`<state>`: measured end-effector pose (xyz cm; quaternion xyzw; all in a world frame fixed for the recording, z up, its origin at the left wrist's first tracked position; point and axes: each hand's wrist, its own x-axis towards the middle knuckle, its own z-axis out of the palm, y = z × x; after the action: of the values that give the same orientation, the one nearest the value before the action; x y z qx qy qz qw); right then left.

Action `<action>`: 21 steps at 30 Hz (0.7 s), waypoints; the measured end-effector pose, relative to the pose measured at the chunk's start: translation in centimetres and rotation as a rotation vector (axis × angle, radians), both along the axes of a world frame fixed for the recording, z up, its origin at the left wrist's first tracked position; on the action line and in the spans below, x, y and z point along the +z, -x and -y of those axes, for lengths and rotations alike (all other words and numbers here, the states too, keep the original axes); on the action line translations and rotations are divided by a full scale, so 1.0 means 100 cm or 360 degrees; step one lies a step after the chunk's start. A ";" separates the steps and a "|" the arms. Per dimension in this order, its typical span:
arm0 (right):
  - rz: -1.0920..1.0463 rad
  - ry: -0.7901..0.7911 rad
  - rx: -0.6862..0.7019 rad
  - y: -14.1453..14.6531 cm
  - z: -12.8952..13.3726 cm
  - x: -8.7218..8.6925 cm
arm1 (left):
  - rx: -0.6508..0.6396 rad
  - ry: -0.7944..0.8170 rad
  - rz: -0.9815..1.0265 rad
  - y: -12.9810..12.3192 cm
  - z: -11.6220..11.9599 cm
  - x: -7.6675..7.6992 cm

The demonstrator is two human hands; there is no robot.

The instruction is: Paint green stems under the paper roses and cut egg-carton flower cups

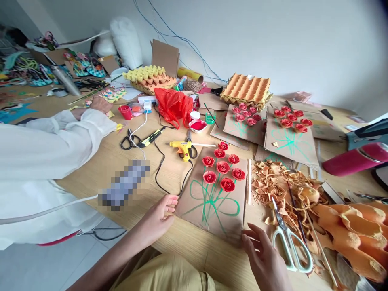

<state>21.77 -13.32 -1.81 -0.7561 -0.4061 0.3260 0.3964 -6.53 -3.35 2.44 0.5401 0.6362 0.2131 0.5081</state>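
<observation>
A cardboard sheet (194, 186) lies before me, with several red paper-pulp roses (222, 167) on it and green painted stems and a bow below them. Just off its lower left corner, my left hand (160, 216) is open, fingers loosely bent and the thumb apart. At the lower right corner my right hand (263, 254) is also open, its fingertips at the cardboard's edge. White-handled scissors (287, 242) lie beside that hand. Behind the sheet rests a yellow hot glue gun (182, 148) with a black cord.
Torn egg-carton scraps (273, 182) and an orange egg tray (357, 230) cover the right side. More rose boards (287, 139) lie behind, near a red bag (174, 107) and stacked trays (247, 89). A co-worker's white sleeve (60, 141) reaches in from the left. A pink bottle (354, 159) lies right.
</observation>
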 end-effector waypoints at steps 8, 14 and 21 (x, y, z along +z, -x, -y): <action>-0.0427 -0.0008 -0.0078 -0.009 0.002 -0.008 | -0.0011 0.0175 0.0281 0.006 -0.010 -0.004; -0.0656 -0.0036 -0.0026 -0.018 -0.003 -0.007 | -0.0059 0.0217 0.0298 0.005 -0.008 -0.009; -0.0953 -0.0055 0.0035 -0.012 0.001 -0.004 | -0.0098 0.0250 0.0349 0.009 -0.001 -0.010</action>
<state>22.94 -13.43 -2.21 -0.6151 -0.2848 0.5316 0.5078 -7.46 -3.20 1.43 0.4916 0.5746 0.2047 0.6215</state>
